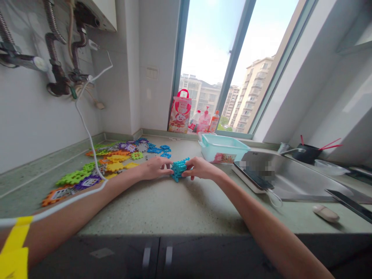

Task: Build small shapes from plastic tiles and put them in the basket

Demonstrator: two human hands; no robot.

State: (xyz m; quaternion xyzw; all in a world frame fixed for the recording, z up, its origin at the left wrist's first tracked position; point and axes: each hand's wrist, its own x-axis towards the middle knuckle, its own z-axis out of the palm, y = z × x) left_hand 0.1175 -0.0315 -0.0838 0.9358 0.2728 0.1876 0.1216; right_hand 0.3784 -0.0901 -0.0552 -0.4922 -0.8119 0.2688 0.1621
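A stack of teal plastic interlocking building pieces (179, 169) stands on the countertop between my two hands. My left hand (157, 167) grips its left side with thumb and fingers. From the right, my right hand (200, 168) pinches the opposite side, fingers bent against the stack. Left of my left hand lie yellow interlocking pieces (115, 167), and blue ones (157, 150) sit just beyond it. Farther left are green pieces (72, 178), purple pieces (89, 181) and an orange piece (56, 195), spread flat in a loose pile.
A turquoise plastic basin (225, 144) stands behind my right hand. Beside the sink (302, 178) lies a phone on a white box (252, 178). A white cable (87, 128) hangs across the left side over the pieces. A computer mouse (326, 213) rests near the front right edge.
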